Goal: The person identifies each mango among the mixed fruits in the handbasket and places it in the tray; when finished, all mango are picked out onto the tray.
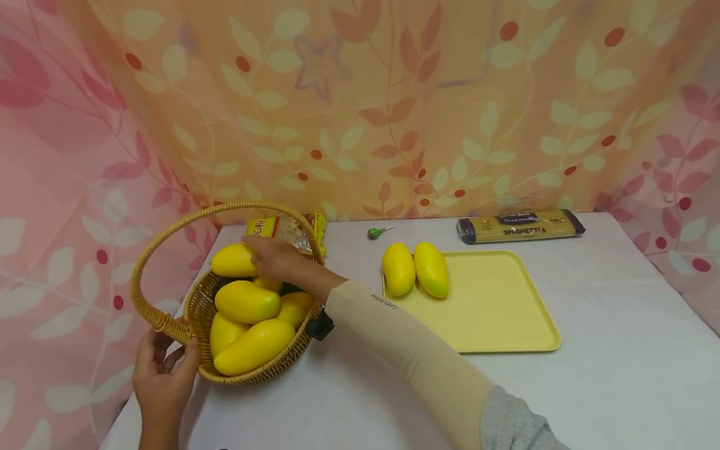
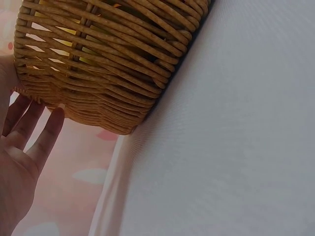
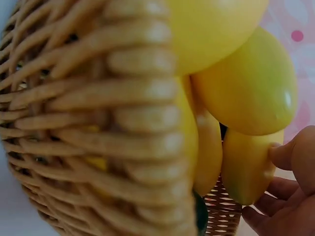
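A wicker basket (image 1: pixel 270 372) with a tall arched handle (image 1: pixel 147 262) stands at the left of the table, heaped with several yellow mangoes (image 1: pixel 255 347). My left hand (image 1: pixel 165 375) grips its rim near the handle's base; in the left wrist view the fingertips (image 2: pixel 56 118) touch the weave from outside. Reaching over the basket, my right hand (image 1: pixel 278 259) holds a mango (image 1: pixel 232 260) at the far left of the heap. The right wrist view has thumb and fingers around that mango (image 3: pixel 248 169). Something dark green (image 3: pixel 201 214) shows between the fruit.
Two mangoes (image 1: pixel 399 270) lie on the left part of a pale yellow tray (image 1: pixel 500 306). A spaghetti pack (image 1: pixel 520 227) and a green lollipop (image 1: pixel 375 233) are along the back. Behind the basket lies a yellow-edged food packet (image 1: pixel 317 231). Patterned curtains (image 1: pixel 394 112) enclose the table.
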Available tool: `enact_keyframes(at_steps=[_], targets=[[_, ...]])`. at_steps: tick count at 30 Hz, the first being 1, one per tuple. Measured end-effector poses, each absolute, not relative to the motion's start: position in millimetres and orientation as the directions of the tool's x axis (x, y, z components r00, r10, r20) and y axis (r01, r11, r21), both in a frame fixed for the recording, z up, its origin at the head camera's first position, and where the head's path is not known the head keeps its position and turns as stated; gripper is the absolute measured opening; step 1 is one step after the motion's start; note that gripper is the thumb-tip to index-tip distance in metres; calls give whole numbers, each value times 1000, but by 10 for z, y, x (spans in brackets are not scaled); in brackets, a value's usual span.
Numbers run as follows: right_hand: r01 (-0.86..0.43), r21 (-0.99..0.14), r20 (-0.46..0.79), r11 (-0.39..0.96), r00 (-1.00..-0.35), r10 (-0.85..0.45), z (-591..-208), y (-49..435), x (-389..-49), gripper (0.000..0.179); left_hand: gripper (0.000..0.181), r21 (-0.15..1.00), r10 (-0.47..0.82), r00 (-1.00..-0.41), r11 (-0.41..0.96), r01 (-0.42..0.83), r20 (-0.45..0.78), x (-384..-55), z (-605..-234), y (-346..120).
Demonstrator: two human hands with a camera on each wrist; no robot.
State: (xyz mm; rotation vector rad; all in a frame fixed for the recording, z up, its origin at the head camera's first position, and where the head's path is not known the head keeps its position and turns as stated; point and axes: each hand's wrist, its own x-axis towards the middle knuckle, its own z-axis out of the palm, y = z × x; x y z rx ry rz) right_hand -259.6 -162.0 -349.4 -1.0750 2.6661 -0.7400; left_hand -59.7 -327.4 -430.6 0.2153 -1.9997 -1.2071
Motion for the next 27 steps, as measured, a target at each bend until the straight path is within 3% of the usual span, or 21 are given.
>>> enact_keyframes(at_steps=[6, 11, 21, 27], targets=[[-639, -417, -3, 647, -710, -704, -3389, -1573, -2604, 73, 59, 810, -506, -683, 543, 222, 527, -598, -4299, -3249], [-669, -407, -28, 622, -672, -740, -3361, -1462, -2574, 80, 60, 811, -517, -679, 547, 206, 521, -591, -4297, -3239], [-687, -524, 150, 504, -657, -739, -3566, -1229, -2452, 80, 61, 814, -514, -676, 534, 228, 527, -574, -4298, -3254], [-629, -596, 185, 500, -713, -676, -3600, -1124, -2340, 80, 63, 809, -496, -684, 535, 245, 535, -587, -4320, -3278]])
